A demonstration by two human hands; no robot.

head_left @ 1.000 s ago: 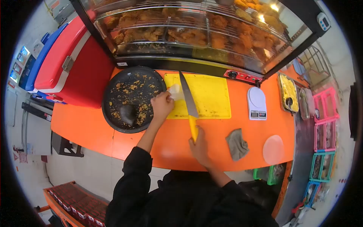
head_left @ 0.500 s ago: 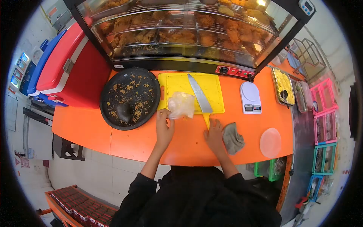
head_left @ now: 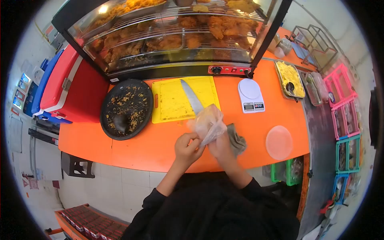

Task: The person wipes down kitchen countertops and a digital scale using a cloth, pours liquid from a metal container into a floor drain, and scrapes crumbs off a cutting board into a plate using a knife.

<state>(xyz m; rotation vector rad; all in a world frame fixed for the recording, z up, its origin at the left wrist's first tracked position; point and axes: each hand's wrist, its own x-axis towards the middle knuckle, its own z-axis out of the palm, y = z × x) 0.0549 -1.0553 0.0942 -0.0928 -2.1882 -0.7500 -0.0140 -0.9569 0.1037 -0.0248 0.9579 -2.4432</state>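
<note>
A clear plastic bag is up between my two hands over the front of the orange table. My left hand is closed, its thumb and fingers pinching the lower edge of the bag. My right hand is at the bag's right lower side. Its fingers are hidden by the plastic, and I cannot tell if they are inside or behind it. Beyond the bag a large knife lies across the yellow cutting board, its handle covered from view. A grey-green cloth lies right beside my right hand.
A black round pan with crumbs and a dark scoop stands left of the board. The glass warming cabinet of fried food is behind. To the right are a kitchen scale, a translucent lid and a tray of yellow food.
The plastic bag has been lifted off the cutting board and brought right, between both hands. My right hand has left the knife handle. The camera view has shifted.
</note>
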